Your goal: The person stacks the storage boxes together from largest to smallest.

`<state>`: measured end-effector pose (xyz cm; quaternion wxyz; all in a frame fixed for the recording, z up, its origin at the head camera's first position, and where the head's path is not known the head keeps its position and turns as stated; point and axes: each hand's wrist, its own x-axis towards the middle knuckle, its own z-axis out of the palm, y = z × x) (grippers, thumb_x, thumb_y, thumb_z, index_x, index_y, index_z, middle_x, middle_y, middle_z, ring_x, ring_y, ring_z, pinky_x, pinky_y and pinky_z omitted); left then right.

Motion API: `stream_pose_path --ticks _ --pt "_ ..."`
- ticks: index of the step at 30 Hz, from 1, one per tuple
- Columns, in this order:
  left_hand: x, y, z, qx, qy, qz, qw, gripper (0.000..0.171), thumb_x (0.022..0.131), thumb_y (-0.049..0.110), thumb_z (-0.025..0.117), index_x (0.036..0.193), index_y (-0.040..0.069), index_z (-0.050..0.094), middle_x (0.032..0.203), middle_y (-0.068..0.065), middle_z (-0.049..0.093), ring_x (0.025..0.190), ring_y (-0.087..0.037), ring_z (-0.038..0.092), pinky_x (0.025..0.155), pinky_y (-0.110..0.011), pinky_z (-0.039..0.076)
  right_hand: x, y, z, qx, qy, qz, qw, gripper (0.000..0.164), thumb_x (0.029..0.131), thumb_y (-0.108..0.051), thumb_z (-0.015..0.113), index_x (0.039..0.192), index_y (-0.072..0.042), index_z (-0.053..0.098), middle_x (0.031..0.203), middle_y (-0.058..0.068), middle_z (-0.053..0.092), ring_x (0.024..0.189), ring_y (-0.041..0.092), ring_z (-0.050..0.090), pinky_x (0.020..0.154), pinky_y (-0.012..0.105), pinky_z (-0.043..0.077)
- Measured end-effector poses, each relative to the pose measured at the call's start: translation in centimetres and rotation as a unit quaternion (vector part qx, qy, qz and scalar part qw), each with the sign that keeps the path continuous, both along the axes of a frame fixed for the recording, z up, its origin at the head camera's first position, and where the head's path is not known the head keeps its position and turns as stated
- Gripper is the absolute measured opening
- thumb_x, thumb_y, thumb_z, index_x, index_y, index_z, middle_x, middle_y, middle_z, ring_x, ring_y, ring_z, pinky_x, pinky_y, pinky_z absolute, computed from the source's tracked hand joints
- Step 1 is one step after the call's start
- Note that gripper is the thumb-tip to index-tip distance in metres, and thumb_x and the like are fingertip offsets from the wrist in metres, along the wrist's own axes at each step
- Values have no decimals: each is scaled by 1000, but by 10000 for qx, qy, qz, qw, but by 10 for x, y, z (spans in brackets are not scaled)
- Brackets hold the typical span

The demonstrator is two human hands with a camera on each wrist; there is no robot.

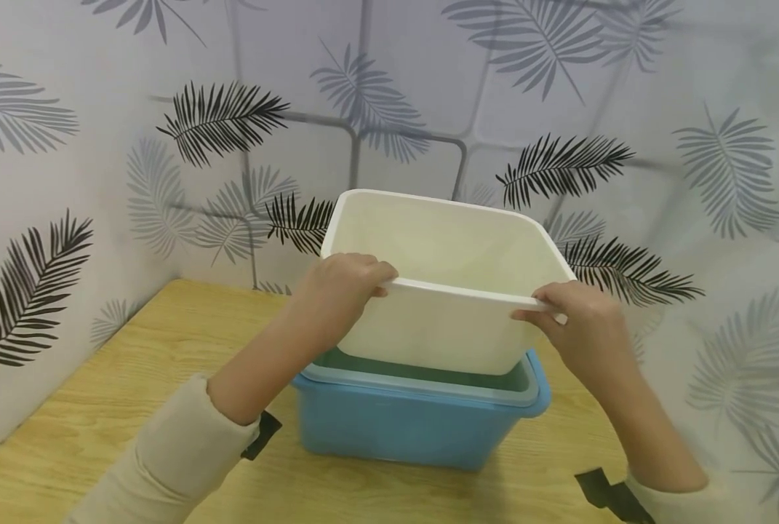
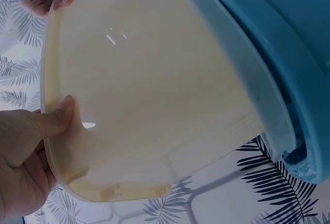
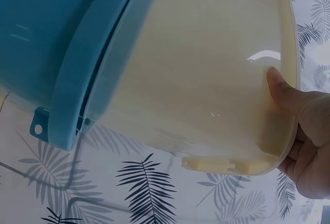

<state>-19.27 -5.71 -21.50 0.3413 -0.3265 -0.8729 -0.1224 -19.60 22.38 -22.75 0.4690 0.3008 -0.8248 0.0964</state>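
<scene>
A cream-white plastic bin [image 1: 441, 331] tilts above a blue bin [image 1: 402, 429], its lower end inside the rim of a pale blue-grey bin [image 1: 422, 386] nested in the blue one. My left hand [image 1: 346, 291] grips the near rim at the left, fingers over the edge. At the right end of that same rim, my right hand [image 1: 582, 313] pinches the edge between thumb and fingers. In the left wrist view, the left thumb [image 2: 64, 113] presses flat on the bin's outer wall. The right wrist view has the right thumb [image 3: 278, 87] on that wall too.
The blue bin stands on a yellow wood-grain table [image 1: 127, 378]. Behind and beside it rise pale walls [image 1: 415, 87] with a leaf print. A small lug [image 3: 40, 125] with a hole sticks out from the blue bin's rim end.
</scene>
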Motion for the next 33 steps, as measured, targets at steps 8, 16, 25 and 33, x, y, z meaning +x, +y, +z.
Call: stream_pose_path --ticks 8,16,25,33 --pt "1 -1 -6 1 -19 -45 10000 15 78 7 69 92 4 68 83 -6 71 76 -19 66 69 -27 54 0 0 -4 28 71 74 9999 49 74 -44 52 73 3 66 67 11 68 58 23 61 53 36 49" --pt "-2 0 -14 38 32 -113 9999 14 76 8 69 90 4 68 80 -6 70 72 -18 65 67 -26 54 0 0 -12 -29 177 -7 9998 56 79 -51 46 72 1 66 65 9 67 58 23 58 53 34 45" --pt "-2 -2 -22 52 -38 -27 10000 15 77 9 69 92 6 69 82 -5 71 74 -19 66 66 -27 54 1 -1 -20 -47 48 -17 10000 52 78 -48 48 74 0 66 68 10 68 61 23 61 54 35 48" --pt "-2 -2 -33 -9 -15 21 10000 16 77 9 69 92 6 68 82 -5 70 76 -19 66 67 -27 54 2 -1 -30 -60 28 109 9999 50 78 -46 49 72 1 65 66 10 67 58 21 59 54 34 46"
